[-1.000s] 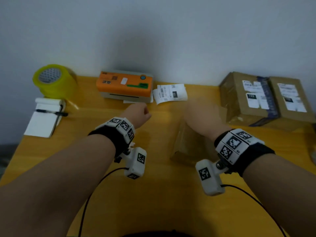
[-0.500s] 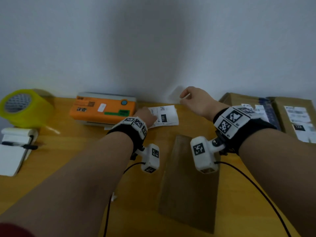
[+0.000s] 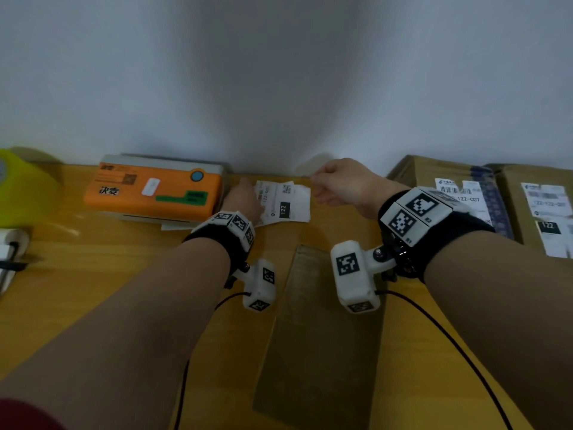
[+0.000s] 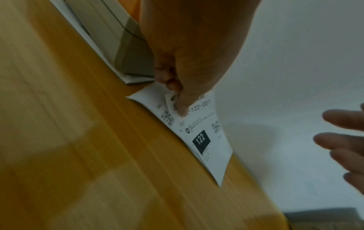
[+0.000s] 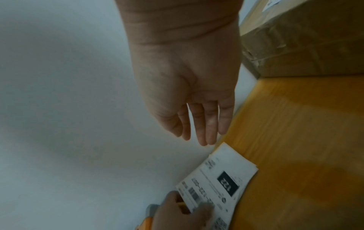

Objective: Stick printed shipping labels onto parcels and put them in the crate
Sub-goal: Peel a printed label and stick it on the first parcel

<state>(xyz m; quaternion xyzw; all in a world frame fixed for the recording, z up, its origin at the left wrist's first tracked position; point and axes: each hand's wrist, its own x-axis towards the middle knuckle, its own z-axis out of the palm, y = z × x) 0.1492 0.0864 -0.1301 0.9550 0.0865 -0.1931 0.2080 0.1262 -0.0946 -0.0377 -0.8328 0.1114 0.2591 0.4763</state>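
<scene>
A small stack of white printed shipping labels (image 3: pixel 288 206) marked 122 lies on the yellow table against the wall, just right of the orange label printer (image 3: pixel 155 190). My left hand (image 3: pixel 245 197) is at the stack's left edge. In the left wrist view its thumb (image 4: pixel 183 107) lies on the top label (image 4: pixel 204 140) with curled fingers behind the lifted edge. My right hand (image 3: pixel 338 184) hovers above the right end of the labels (image 5: pixel 220 179), fingers (image 5: pixel 202 132) straight and holding nothing. A flat brown parcel (image 3: pixel 319 336) with no label in sight lies between my forearms.
Two labelled cardboard parcels (image 3: pixel 449 197) (image 3: pixel 542 212) stand at the back right. A yellow tape roll (image 3: pixel 24 187) and a white notepad with a pen (image 3: pixel 9 256) are at the far left. The wall runs right behind the printer and labels.
My left hand has reached forward onto the labels. My right hand has left the flat parcel and risen to the wall beside the labels. The camera has come closer.
</scene>
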